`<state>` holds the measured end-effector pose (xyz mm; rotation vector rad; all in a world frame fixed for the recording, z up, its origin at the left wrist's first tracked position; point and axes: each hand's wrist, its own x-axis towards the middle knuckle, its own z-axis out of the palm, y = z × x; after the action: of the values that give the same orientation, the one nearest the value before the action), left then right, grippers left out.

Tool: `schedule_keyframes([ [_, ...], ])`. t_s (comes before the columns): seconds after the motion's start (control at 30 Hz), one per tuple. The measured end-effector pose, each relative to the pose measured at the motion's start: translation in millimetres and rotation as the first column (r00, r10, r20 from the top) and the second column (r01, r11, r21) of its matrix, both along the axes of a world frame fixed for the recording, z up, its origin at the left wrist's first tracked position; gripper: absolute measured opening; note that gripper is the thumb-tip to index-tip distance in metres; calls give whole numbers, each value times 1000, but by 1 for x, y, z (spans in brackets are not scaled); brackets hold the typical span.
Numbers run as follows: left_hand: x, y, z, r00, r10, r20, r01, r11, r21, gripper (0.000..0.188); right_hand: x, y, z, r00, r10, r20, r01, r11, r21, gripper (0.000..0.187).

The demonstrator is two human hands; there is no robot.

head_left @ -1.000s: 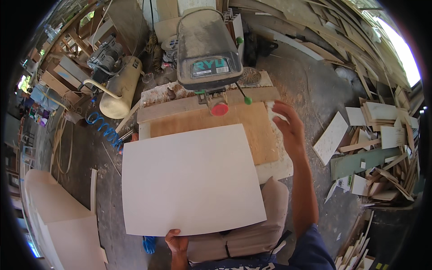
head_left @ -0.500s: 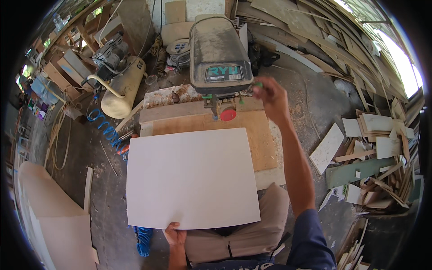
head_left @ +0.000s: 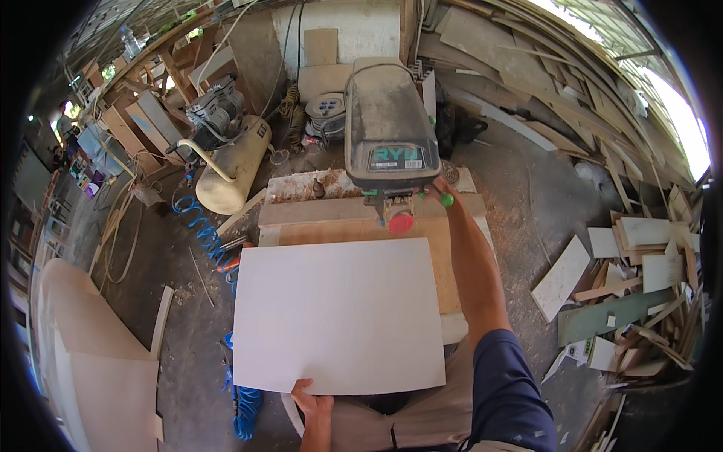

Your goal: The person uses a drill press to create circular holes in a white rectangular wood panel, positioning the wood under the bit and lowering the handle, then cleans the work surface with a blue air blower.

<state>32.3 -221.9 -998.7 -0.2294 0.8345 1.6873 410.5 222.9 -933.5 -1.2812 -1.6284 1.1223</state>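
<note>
A large white board (head_left: 339, 316) lies over the wooden work surface and reaches toward my lap. At its near edge my left hand (head_left: 312, 403) grips it, thumb on top and fingers hidden underneath. Beyond the board stands a dusty drill press (head_left: 390, 120) with a black head; a red round piece (head_left: 401, 223) sits at its front. My right hand (head_left: 438, 188) is closed at the right side of the press, around its feed handle, beside a green knob (head_left: 447, 200). Part of that hand is hidden by the machine head.
Left of the press are a cream air compressor (head_left: 233, 169) and a coiled blue hose (head_left: 199, 226). Wood offcuts (head_left: 640, 294) pile up on the right, with long boards (head_left: 520, 60) leaning behind. A curved pale sheet (head_left: 98, 354) stands at lower left.
My right hand has moved lower and closer in at the press's side, and the green knobs have turned. The view has shifted; my left hand still holds the board.
</note>
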Motion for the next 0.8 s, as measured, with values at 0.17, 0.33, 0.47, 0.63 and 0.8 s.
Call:
schedule_keyframes([
  [0.17, 19, 9, 17, 1000, -15, -5, 15, 1000, 26, 48, -7, -75, -19, 932, -157, -326, 113, 982, -152, 59],
  [0.33, 26, 24, 2, 999, 42, 22, -39, 992, -122, 45, -10, -124, -8, 918, -190, -347, 195, 981, -21, 48],
  [0.47, 29, 35, -11, 989, 94, -115, -115, 975, -192, 45, 9, -138, 29, 972, -112, -206, 118, 993, 13, 29],
  [0.63, 15, 36, -25, 978, 131, -162, -137, 990, -27, 55, 6, -153, 65, 988, -129, 83, 124, 991, 54, 30],
  [0.8, 9, 39, -28, 987, 154, -54, -153, 988, 29, 60, -1, -158, 70, 979, -171, 109, 160, 982, 102, 30],
])
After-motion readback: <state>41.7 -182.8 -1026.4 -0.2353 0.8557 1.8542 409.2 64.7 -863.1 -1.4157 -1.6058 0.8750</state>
